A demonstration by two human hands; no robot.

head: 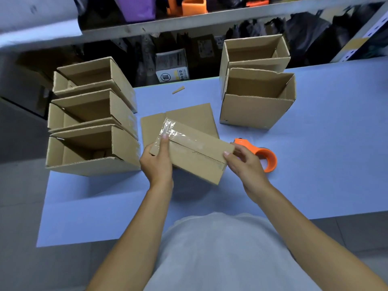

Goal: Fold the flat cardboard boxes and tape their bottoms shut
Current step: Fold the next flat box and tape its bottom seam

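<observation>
Only one thing here carries print you can make out: a white carton (172,66) on the lower shelf behind the table. Near its bottom edge sits a circled Chinese character, 厚, with a yellow strip of further characters beside it (too small and blurred to read). The label above that is illegible.

both hands (157,162) holding taped box (195,152)

There are six cardboard boxes: three open ones (92,131) stand left of the taped box (195,152), and two open ones (257,89) stand right of it. One orange tape holder (262,156) lies just right of the taped box, and one flat cardboard sheet (189,120) lies behind it.
</observation>
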